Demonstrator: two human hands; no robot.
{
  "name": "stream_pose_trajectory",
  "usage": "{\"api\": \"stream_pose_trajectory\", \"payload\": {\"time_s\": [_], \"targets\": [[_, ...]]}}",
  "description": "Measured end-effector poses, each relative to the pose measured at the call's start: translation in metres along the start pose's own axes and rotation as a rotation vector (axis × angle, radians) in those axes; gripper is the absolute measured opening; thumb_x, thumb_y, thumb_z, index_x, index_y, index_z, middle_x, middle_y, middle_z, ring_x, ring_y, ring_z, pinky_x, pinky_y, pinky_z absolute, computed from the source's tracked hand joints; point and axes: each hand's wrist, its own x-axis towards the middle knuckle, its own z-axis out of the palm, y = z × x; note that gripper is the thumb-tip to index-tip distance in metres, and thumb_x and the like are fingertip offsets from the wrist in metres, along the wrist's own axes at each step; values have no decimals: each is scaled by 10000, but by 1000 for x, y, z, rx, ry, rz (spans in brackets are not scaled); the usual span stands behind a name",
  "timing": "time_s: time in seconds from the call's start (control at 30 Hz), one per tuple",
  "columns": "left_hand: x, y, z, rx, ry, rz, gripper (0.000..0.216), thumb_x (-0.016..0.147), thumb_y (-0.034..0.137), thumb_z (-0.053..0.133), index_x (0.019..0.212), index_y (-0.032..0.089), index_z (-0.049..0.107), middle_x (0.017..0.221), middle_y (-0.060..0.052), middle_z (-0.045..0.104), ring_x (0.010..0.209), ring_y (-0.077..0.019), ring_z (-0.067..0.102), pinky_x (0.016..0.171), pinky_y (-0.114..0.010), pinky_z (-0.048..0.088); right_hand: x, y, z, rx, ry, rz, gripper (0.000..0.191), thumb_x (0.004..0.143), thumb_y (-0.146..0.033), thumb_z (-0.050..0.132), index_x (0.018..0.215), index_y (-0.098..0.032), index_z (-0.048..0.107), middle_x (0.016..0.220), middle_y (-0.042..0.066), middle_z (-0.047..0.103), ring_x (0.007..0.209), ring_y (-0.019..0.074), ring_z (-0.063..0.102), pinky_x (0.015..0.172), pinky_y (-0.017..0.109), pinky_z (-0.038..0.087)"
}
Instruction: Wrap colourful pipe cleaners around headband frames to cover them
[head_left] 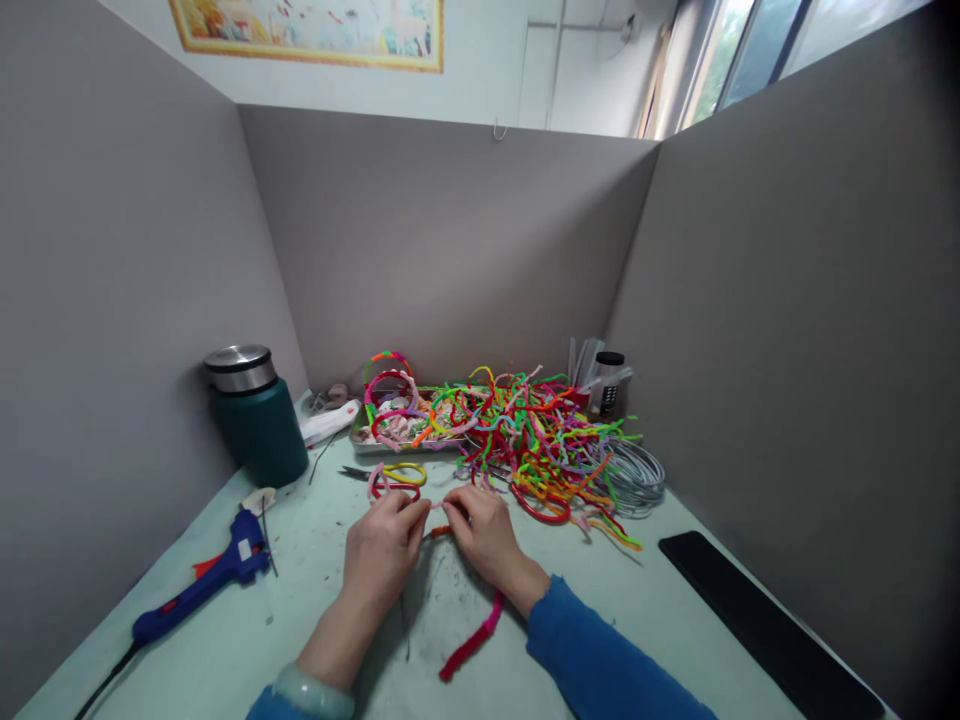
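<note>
My left hand and my right hand meet over the middle of the table, thumbs and fingertips pinched together. A short bit of pale pink pipe cleaner shows between them, gripped at both ends. Just below the fingers is an orange-red fuzzy piece, partly hidden by my right hand. From under my right wrist comes a wrapped fuzzy strip, magenta above and dark red at its free end. A thin dark wire lies under my left hand. Scissors with yellow and red handles lie just beyond my left hand.
Behind my hands lies a pile of coloured pipe cleaners beside a metal tray with fuzzy rings. A wire coil, a black-lidded jar and a black slab are right. A glue gun and green bottle stand left.
</note>
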Motion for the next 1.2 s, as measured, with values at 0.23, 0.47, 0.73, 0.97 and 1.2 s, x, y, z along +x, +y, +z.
{"api": "stream_pose_trajectory", "payload": {"time_s": [0.23,0.47,0.73,0.97,1.2], "targets": [[1,-2,-1,-200,40,-66,157,783,306,562,812,306,717,772,-39,618,719,-175,518,582,-221,302,5,2,0,368,-29,219,144,830,-246,505,725,-182,581,650,-3,573,609,133,514,563,234,386],[2,-3,0,-322,79,-39,136,776,308,585,773,292,719,736,-39,631,710,-175,536,612,-231,315,10,-3,-9,956,-254,404,192,758,-345,612,712,-165,561,567,-39,500,479,83,404,471,199,320],[4,-9,-6,23,-100,-219,222,838,295,462,796,268,678,845,-42,680,780,-182,587,608,-232,319,22,19,-36,1270,42,510,193,757,-350,620,712,-197,511,600,-29,435,492,103,387,478,236,341],[6,-11,-12,161,-92,-257,262,859,316,416,860,281,676,880,-60,686,701,-197,597,569,-246,289,27,51,-59,1378,250,456,218,823,-355,538,662,-222,478,598,-23,384,485,120,347,473,262,361],[10,-15,-4,-251,-31,-343,206,796,364,534,772,279,720,616,-34,669,549,-164,547,539,-226,259,26,37,-43,1300,75,505,253,812,-430,561,946,-217,583,757,2,531,552,104,459,501,244,406]]}}
